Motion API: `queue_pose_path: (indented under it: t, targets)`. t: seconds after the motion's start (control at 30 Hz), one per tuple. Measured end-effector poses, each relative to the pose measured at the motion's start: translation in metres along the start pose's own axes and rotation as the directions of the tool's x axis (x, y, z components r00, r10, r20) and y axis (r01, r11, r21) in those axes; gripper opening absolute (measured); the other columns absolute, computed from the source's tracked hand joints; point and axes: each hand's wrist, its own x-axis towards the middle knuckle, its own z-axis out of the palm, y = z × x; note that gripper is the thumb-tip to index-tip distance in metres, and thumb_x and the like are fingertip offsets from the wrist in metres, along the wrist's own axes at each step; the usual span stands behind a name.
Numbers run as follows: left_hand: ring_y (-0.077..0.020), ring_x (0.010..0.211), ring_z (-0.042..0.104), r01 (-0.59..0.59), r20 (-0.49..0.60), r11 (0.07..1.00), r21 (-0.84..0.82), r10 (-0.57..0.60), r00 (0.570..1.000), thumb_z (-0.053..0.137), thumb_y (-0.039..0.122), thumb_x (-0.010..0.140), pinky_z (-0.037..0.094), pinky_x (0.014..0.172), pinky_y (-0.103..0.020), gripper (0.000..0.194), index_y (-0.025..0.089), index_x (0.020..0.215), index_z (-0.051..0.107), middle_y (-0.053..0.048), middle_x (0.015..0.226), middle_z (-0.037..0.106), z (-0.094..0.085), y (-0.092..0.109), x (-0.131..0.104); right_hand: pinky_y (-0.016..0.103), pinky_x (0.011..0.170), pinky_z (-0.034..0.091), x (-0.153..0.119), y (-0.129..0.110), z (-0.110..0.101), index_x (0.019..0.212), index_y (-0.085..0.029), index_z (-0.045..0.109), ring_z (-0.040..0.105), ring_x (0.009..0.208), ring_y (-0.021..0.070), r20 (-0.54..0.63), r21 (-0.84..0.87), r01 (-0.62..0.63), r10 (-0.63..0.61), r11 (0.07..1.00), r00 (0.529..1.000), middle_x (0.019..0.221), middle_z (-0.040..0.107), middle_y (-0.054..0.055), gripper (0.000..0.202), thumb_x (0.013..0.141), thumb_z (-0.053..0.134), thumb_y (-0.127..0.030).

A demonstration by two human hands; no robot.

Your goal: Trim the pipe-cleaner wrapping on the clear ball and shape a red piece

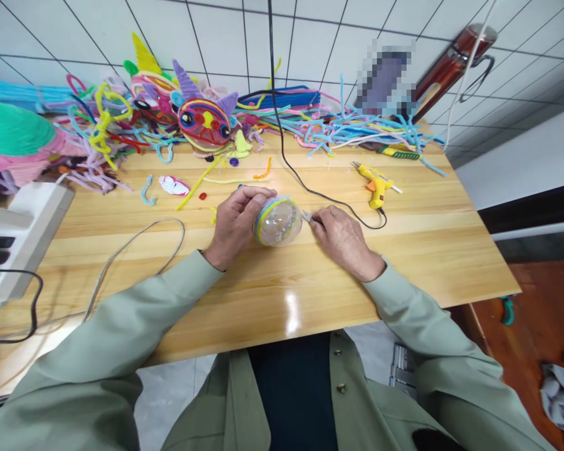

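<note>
My left hand (239,220) is closed around the left side of a clear plastic ball (282,227), which sits low over the wooden table. Yellow and light blue pipe cleaners (264,220) circle the ball near my fingers. My right hand (342,238) lies to the right of the ball, fingers wrapped around a small metal-tipped tool (307,216). Its tips point at the ball's right side, and most of it is hidden in the hand, so its exact kind is unclear. Beyond my right hand rests a yellow glue gun (376,185) on its side.
Pipe cleaners (357,133) lie heaped along the tiled wall, beside a colourful pipe-cleaner face (205,124). A black cord (282,141) hangs down to the glue gun. On the left stands a white power strip (31,232); a red thermos (446,70) is at back right.
</note>
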Motion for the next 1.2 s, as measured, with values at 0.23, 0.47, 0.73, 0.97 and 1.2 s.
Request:
queue_pose_path:
  t: [0.23, 0.47, 0.73, 0.97, 1.2]
  targets:
    - [-0.028, 0.112, 0.082, 0.008, -0.005, 0.999, 0.05, -0.008, 1.0, 0.078, 0.075, 0.103, 0.066, 0.106, -0.044, 0.052, 0.023, 0.099, 0.079, -0.009, 0.116, 0.088, 0.0, 0.005, 0.0, 0.042, 0.084, 0.051, 0.004, 0.008, 0.004, 0.102, -0.022, 0.077, 0.074, 0.099, 0.0332, -0.04, 0.042, -0.043, 0.045, 0.998, 0.998, 0.103, 0.083, 0.016, 0.026, 0.111, 0.052, -0.022]
    - [-0.0283, 0.111, 0.082, 0.008, -0.006, 0.999, 0.05, -0.007, 1.0, 0.078, 0.079, 0.101, 0.067, 0.102, -0.044, 0.056, 0.023, 0.097, 0.078, -0.007, 0.114, 0.088, 0.001, 0.005, 0.0, 0.04, 0.082, 0.051, 0.003, 0.006, 0.005, 0.104, -0.024, 0.078, 0.075, 0.097, 0.031, -0.074, 0.132, -0.046, 0.056, 0.99, 0.996, 0.1, 0.085, 0.012, 0.023, 0.106, 0.056, -0.022]
    - [-0.0285, 0.116, 0.081, -0.044, -0.006, 0.999, 0.016, 0.044, 0.999, 0.072, 0.073, 0.109, 0.064, 0.109, -0.048, 0.05, 0.024, 0.1, 0.075, -0.008, 0.12, 0.087, -0.002, 0.0, 0.001, 0.043, 0.09, 0.053, 0.006, 0.003, 0.001, 0.102, -0.023, 0.078, 0.073, 0.105, 0.033, -0.084, 0.123, -0.085, 0.095, 0.989, 0.992, 0.105, 0.083, 0.016, 0.026, 0.109, 0.053, -0.025]
    - [-0.0354, 0.146, 0.069, -0.098, 0.123, 0.991, 0.09, 0.087, 0.989, 0.089, 0.08, 0.091, 0.055, 0.128, -0.054, 0.071, 0.027, 0.132, 0.066, -0.012, 0.147, 0.074, -0.006, -0.02, 0.0, 0.044, 0.099, 0.056, 0.008, 0.01, -0.002, 0.113, -0.021, 0.077, 0.073, 0.107, 0.0316, -0.067, 0.171, -0.107, 0.12, 0.979, 0.991, 0.113, 0.081, 0.015, 0.022, 0.109, 0.056, -0.026]
    - [-0.0401, 0.15, 0.064, -0.2, 0.086, 0.938, 0.283, 0.183, 0.979, 0.094, 0.076, 0.088, 0.047, 0.136, -0.059, 0.086, 0.024, 0.149, 0.063, -0.015, 0.154, 0.068, -0.01, -0.014, -0.004, 0.044, 0.094, 0.053, 0.006, 0.007, -0.005, 0.098, -0.023, 0.068, 0.071, 0.104, 0.0321, -0.026, 0.19, -0.101, 0.108, 0.977, 0.994, 0.104, 0.077, 0.013, 0.008, 0.1, 0.074, -0.028]
